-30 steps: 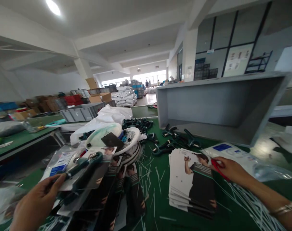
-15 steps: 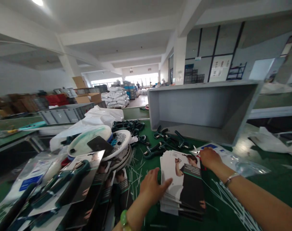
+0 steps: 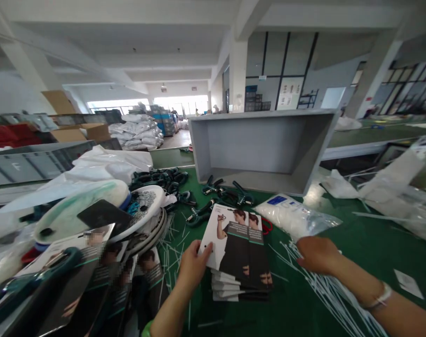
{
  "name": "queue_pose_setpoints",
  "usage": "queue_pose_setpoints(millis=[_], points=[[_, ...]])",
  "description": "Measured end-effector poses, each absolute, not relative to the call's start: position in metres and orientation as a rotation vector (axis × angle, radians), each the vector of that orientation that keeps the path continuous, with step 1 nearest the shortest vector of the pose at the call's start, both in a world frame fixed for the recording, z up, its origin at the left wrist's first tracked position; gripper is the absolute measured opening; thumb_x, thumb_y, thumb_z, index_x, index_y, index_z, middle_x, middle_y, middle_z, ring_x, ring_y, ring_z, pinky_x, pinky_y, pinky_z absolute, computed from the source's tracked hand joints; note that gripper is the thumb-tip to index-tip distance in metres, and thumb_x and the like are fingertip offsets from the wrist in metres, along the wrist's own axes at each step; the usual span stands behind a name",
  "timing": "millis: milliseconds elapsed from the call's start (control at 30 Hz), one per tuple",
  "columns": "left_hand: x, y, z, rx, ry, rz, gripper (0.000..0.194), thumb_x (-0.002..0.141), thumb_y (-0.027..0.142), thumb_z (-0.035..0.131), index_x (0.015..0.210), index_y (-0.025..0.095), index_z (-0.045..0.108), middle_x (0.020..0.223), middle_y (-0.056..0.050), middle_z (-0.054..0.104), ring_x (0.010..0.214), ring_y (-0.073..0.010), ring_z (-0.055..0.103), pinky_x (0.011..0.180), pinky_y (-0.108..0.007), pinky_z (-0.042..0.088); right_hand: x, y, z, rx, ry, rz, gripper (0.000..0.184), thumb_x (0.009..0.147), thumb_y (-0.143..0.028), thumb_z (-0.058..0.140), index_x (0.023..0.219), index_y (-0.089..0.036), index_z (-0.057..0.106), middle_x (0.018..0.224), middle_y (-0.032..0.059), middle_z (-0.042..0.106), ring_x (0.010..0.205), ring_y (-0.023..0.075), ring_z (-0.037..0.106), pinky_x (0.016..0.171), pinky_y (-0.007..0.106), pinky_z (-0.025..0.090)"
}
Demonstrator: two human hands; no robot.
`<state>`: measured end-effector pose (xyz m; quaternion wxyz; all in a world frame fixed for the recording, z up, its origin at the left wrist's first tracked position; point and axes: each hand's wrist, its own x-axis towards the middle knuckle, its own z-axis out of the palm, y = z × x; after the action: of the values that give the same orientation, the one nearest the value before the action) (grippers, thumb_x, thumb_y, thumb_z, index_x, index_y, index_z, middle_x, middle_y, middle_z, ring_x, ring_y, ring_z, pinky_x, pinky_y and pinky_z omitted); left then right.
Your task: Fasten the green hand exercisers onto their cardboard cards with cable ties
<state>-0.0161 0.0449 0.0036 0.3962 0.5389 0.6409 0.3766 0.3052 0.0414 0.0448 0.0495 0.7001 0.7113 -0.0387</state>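
My left hand [image 3: 194,264] pinches the edge of the top printed card [image 3: 213,238], which is shifted left over a stack of like cards [image 3: 258,262]. My right hand [image 3: 318,252] is at the upper end of a bundle of white cable ties [image 3: 335,299]; its fingers are bent downward and whatever they hold is hidden. Red-handled scissors [image 3: 267,227] lie by the stack's right edge, partly covered. Dark green spring clamps [image 3: 230,194] rest behind the cards. On the left, a pile of cards carries clamps [image 3: 55,269] fastened to them.
A grey crate [image 3: 251,145] on its side stands behind the clamps. A clear bag of white ties [image 3: 290,217] lies right of the stack. Round white tubs [image 3: 146,206] and a white plastic sheet [image 3: 111,161] are on the left. Loose tie scraps [image 3: 174,238] litter the green table.
My left hand let go of a clamp on the left pile, crossed to the card stack and took the top card. My right hand left the scissors and moved to the cable ties.
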Motion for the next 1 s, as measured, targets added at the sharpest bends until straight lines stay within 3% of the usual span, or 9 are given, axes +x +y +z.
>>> queue_pose_setpoints(millis=[167, 400, 567, 633, 767, 833, 1000], points=[[0.006, 0.028, 0.029, 1.030, 1.289, 0.839, 0.047, 0.065, 0.040, 0.066, 0.103, 0.019, 0.045, 0.070, 0.001, 0.060, 0.056, -0.0125, 0.056, 0.042, -0.018, 0.036, 0.299, 0.024, 0.027, 2.155, 2.098, -0.061, 0.022, 0.068, -0.007, 0.050, 0.080, -0.012, 0.069, 0.088, 0.0202, 0.068, 0.085, 0.0317, 0.064, 0.070, 0.038, 0.045], [0.005, 0.028, 0.030, 0.844, 1.240, 0.865, 0.044, 0.067, 0.035, 0.067, 0.102, 0.019, 0.044, 0.074, -0.001, 0.064, 0.060, -0.0153, 0.061, 0.052, -0.025, 0.045, 0.318, 0.035, 0.049, 2.198, 2.227, -0.138, 0.029, 0.083, -0.026, 0.042, 0.071, -0.019, 0.067, 0.082, 0.0082, 0.070, 0.080, 0.0214, 0.064, 0.067, 0.028, 0.043], [0.016, 0.031, 0.030, 0.890, 1.106, 0.963, 0.042, 0.065, 0.026, 0.069, 0.099, 0.016, 0.047, 0.082, -0.004, 0.067, 0.068, -0.0173, 0.063, 0.061, -0.028, 0.048, 0.324, 0.034, 0.068, 2.479, 2.364, -0.173, 0.030, 0.083, -0.033, 0.042, 0.075, -0.019, 0.067, 0.085, 0.0087, 0.069, 0.080, 0.0240, 0.063, 0.070, 0.033, 0.044], [0.022, 0.028, 0.031, 0.824, 1.020, 0.975, 0.044, 0.066, 0.021, 0.066, 0.104, 0.017, 0.045, 0.082, -0.004, 0.067, 0.068, -0.0175, 0.063, 0.062, -0.030, 0.049, 0.308, 0.033, 0.075, 2.744, 2.539, -0.444, 0.029, 0.081, -0.040, 0.046, 0.081, -0.018, 0.065, 0.083, 0.0083, 0.069, 0.075, 0.0226, 0.063, 0.064, 0.032, 0.047], [0.031, 0.018, 0.030, 0.684, 0.908, 0.986, 0.059, 0.062, 0.014, 0.064, 0.115, 0.020, 0.039, 0.085, -0.003, 0.067, 0.067, -0.0181, 0.063, 0.065, -0.032, 0.049, 0.254, 0.029, 0.073, 2.832, 2.833, -1.566, 0.034, 0.079, -0.052, 0.050, 0.081, -0.018, 0.053, 0.078, 0.0065, 0.066, 0.070, 0.0192, 0.063, 0.048, 0.025, 0.049], [0.032, 0.015, 0.030, 0.661, 0.894, 1.014, 0.066, 0.059, 0.013, 0.065, 0.118, 0.023, 0.038, 0.087, -0.002, 0.067, 0.070, -0.0181, 0.064, 0.067, -0.032, 0.048, 0.232, 0.027, 0.066, 2.750, 2.920, -1.754, 0.033, 0.079, -0.052, 0.050, 0.082, -0.019, 0.050, 0.083, 0.0068, 0.065, 0.074, 0.0186, 0.064, 0.051, 0.025, 0.052], [0.028, 0.013, 0.033, 0.595, 0.896, 1.098, 0.068, 0.058, 0.020, 0.070, 0.118, 0.023, 0.039, 0.087, -0.002, 0.067, 0.066, -0.0167, 0.063, 0.065, -0.030, 0.047, 0.216, 0.017, 0.049, 2.683, 3.051, -1.266, 0.030, 0.085, -0.048, 0.045, 0.090, -0.019, 0.051, 0.080, 0.0063, 0.066, 0.066, 0.0172, 0.064, 0.058, 0.029, 0.054]])
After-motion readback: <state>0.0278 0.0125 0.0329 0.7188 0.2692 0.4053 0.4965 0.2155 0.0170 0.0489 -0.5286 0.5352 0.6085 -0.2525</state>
